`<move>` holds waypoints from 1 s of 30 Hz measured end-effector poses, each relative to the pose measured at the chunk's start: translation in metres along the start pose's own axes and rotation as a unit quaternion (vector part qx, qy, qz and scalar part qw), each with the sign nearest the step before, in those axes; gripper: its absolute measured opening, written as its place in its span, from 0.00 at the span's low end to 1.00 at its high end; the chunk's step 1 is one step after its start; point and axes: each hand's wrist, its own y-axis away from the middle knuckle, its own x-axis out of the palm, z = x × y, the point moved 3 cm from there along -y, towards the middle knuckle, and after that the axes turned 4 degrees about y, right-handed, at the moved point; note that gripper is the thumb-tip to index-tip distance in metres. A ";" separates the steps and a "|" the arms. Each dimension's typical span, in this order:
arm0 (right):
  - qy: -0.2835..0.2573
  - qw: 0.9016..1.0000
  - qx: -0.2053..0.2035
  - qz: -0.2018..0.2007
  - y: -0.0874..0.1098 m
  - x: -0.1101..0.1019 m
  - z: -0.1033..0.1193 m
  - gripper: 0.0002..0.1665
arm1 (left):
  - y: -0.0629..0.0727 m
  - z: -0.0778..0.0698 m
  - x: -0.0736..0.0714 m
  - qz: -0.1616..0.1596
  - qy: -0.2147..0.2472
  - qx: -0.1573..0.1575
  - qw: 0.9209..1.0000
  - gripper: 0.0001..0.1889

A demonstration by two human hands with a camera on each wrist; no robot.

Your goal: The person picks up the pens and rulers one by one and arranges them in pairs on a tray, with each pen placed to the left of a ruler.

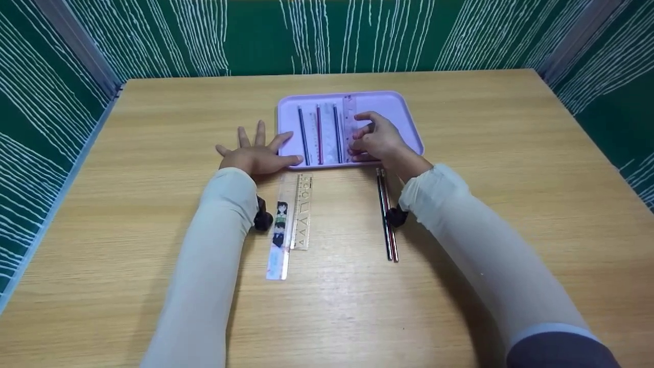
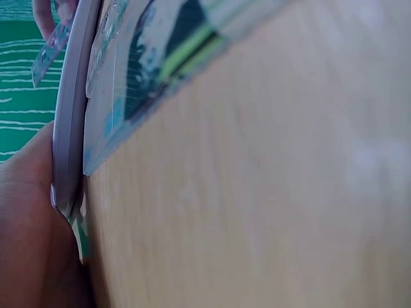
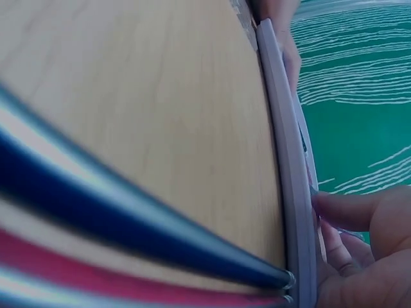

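Observation:
A lilac tray (image 1: 392, 102) lies on the wooden table. My left hand (image 1: 258, 156) has its fingers spread beside the tray's left edge, the thumb at its near left corner. Over the tray, my right hand (image 1: 380, 138) pinches a pinkish see-through ruler (image 1: 349, 108); in the left wrist view this ruler (image 2: 48, 58) is tilted. Left of it in the tray lie a dark pencil (image 1: 337, 134), a red pencil (image 1: 319, 135) and another dark pencil (image 1: 303, 134), with clear rulers (image 1: 328, 134) between them.
In front of the tray at left lie a ruler with a cartoon figure (image 1: 278, 240) and a clear stencil ruler (image 1: 302, 220). A dark pencil (image 1: 383, 214) and a red pencil (image 1: 393, 248) lie side by side near my right wrist. Green walls with white streaks surround the table.

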 end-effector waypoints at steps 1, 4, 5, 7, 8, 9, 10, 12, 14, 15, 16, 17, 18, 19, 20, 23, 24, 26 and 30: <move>0.011 1.000 -0.003 -0.006 0.000 0.001 0.001 0.41 | 0.000 0.000 0.000 0.000 -0.001 0.000 1.000 0.49; 0.032 0.999 -0.015 -0.020 0.001 0.003 0.003 0.43 | -0.001 -0.001 0.000 0.000 -0.004 0.002 1.000 0.49; 0.038 0.999 -0.019 -0.025 0.001 0.004 0.004 0.44 | -0.001 -0.001 0.000 -0.001 -0.005 0.003 1.000 0.49; 0.061 0.997 -0.026 -0.037 0.002 0.005 0.006 0.44 | -0.002 -0.001 0.001 -0.001 -0.006 0.004 1.000 0.49; 0.075 0.996 -0.026 -0.043 0.002 0.005 0.006 0.44 | -0.002 -0.001 0.001 -0.001 -0.006 0.004 1.000 0.49; 0.090 0.994 -0.023 -0.048 0.003 0.006 0.006 0.44 | -0.002 0.000 0.001 0.000 -0.005 0.003 1.000 0.49; 0.107 0.993 -0.020 -0.052 0.003 0.005 0.006 0.44 | -0.003 -0.001 0.001 0.001 -0.005 0.002 1.000 0.49; 0.143 0.988 -0.014 -0.060 0.003 0.005 0.007 0.45 | -0.003 -0.001 0.002 0.003 -0.002 0.001 1.000 0.49; 0.163 0.984 -0.009 -0.064 0.003 0.004 0.007 0.44 | -0.003 -0.001 0.002 0.004 0.000 0.001 1.000 0.49; 0.170 0.983 -0.008 -0.066 0.003 0.004 0.007 0.44 | -0.003 -0.002 0.002 0.003 0.001 0.002 1.000 0.49; 0.177 0.982 -0.009 -0.067 0.003 0.003 0.007 0.44 | -0.002 -0.002 0.002 0.002 0.002 0.002 1.000 0.49; 0.185 0.980 -0.012 -0.070 0.003 0.003 0.008 0.44 | -0.002 -0.002 0.001 0.001 0.002 0.003 1.000 0.49; 0.191 0.979 -0.013 -0.072 0.003 0.003 0.008 0.44 | -0.002 -0.002 0.001 -0.001 0.002 0.003 1.000 0.49; 0.194 0.978 -0.012 -0.072 0.003 0.003 0.009 0.44 | -0.002 -0.002 0.001 -0.002 0.003 0.003 1.000 0.49; 0.196 0.978 -0.010 -0.071 0.003 0.004 0.009 0.44 | -0.001 -0.001 0.001 -0.003 0.003 0.003 1.000 0.49; 0.202 0.977 -0.001 -0.067 0.003 0.005 0.009 0.43 | -0.001 0.000 0.001 -0.003 0.002 0.001 1.000 0.49; 0.203 0.977 0.004 -0.065 0.003 0.006 0.008 0.43 | 0.000 0.000 0.001 -0.003 0.002 0.001 1.000 0.49; 0.207 0.976 0.008 -0.063 0.003 0.007 0.007 0.42 | 0.000 0.000 0.001 -0.002 0.002 0.001 1.000 0.49; 0.220 0.973 0.004 -0.069 0.004 0.006 0.007 0.38 | 0.001 -0.001 0.001 -0.003 0.000 0.003 1.000 0.49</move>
